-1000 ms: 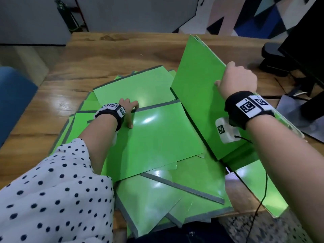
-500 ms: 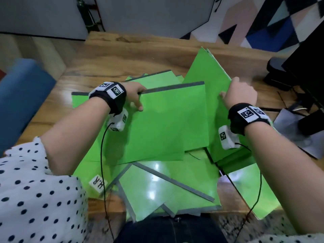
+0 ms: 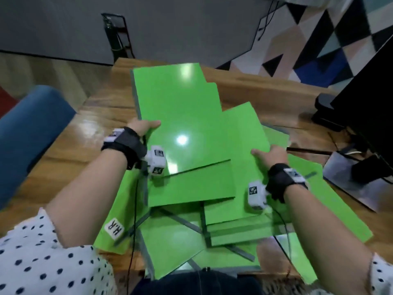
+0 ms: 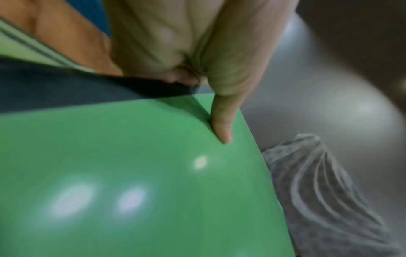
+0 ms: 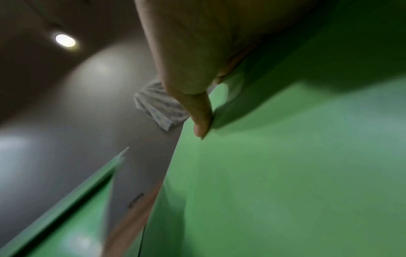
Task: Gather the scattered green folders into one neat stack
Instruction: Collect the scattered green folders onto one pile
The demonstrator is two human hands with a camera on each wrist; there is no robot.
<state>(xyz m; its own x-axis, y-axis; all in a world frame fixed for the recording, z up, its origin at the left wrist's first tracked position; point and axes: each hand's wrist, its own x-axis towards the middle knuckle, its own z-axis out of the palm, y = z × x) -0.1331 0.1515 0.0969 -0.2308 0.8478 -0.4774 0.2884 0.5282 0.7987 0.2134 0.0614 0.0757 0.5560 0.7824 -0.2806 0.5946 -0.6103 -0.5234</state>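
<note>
The left hand [image 3: 141, 127] grips the left edge of a raised green folder [image 3: 180, 116], thumb on its face, fingers behind. The right hand [image 3: 271, 155] pinches the right edge of a second lifted folder [image 3: 242, 145], which lies partly under the first. Beneath them, more green folders [image 3: 170, 248] lie scattered on the wooden desk [image 3: 63, 167], spreading to its near edge.

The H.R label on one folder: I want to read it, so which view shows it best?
The head view: the white H.R label lies on a green folder near the left forearm, its letters legible. Neither wrist view shows it; each shows only a thumb pressed on blurred green folder surface.
</note>
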